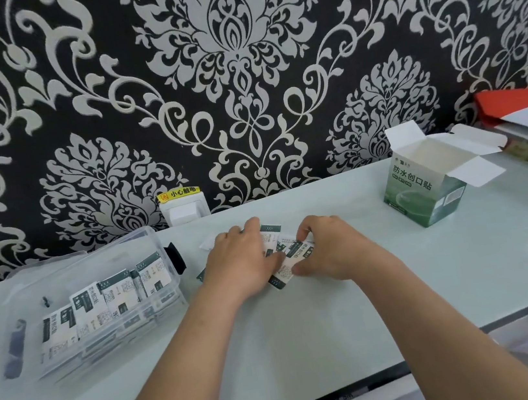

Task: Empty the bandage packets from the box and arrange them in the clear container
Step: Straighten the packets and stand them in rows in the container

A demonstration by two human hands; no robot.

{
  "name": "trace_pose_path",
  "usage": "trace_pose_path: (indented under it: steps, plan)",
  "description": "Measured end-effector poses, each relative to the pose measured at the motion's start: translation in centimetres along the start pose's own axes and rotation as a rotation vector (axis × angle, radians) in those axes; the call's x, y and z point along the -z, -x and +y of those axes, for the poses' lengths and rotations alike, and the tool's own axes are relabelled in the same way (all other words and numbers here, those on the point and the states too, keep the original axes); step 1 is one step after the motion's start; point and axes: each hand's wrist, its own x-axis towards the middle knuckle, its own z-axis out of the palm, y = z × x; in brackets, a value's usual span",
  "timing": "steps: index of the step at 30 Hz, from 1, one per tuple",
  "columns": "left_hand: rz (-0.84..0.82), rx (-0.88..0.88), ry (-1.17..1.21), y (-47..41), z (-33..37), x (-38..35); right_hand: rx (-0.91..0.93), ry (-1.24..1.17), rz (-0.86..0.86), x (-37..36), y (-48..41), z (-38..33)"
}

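Right of the clear plastic container (95,311), both hands (241,264) (327,252) pinch flimsy, slippery white-and-green paper bandage packets (292,256), best squared by their edges.

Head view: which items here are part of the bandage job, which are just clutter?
Job:
- green bandage box, open, upright
- loose bandage packets under both hands
- clear container, packets already inside
- left hand, right hand

Clutter:
- wall socket with yellow warning label
- red folder
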Motion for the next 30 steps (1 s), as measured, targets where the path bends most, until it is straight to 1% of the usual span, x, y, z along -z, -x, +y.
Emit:
trace_pose_path:
  steps: [3,9,11,15,19,23,25,27,28,30]
  plan:
    - [0.020,-0.003,-0.049,-0.4,0.3,0.9,-0.015,0.006,-0.014,0.0,-0.1,0.0]
    - [0.110,-0.141,-0.273,0.5,1.9,0.9,-0.018,0.005,-0.016,0.0,-0.3,0.0]
    - [0.110,-0.175,-0.320,0.6,1.9,0.7,-0.034,0.009,-0.024,0.0,-0.3,-0.2]
    - [0.073,-0.193,-0.324,0.7,1.2,1.1,-0.056,0.031,-0.027,0.4,-0.3,-0.5]
    - [0.110,-0.174,-0.357,0.9,1.1,0.8,-0.093,0.029,0.008,0.4,-0.8,-0.4]
    - [0.157,-0.106,-0.257,0.5,0.3,0.9,-0.114,0.052,0.051,0.2,-1.1,-0.3]
    - [0.220,-0.119,-0.204,0.5,0.0,1.0,-0.104,0.074,0.078,0.2,-1.0,-0.3]
    - [0.316,-0.173,-0.150,0.8,0.0,1.3,-0.094,0.081,0.095,0.3,-1.0,-0.4]
    - [0.369,-0.201,-0.104,1.1,0.0,1.6,-0.088,0.044,0.098,0.5,-0.9,-0.4]
    - [0.487,-0.234,0.054,1.7,0.0,2.3,-0.070,-0.157,0.095,1.2,-0.5,-0.5]
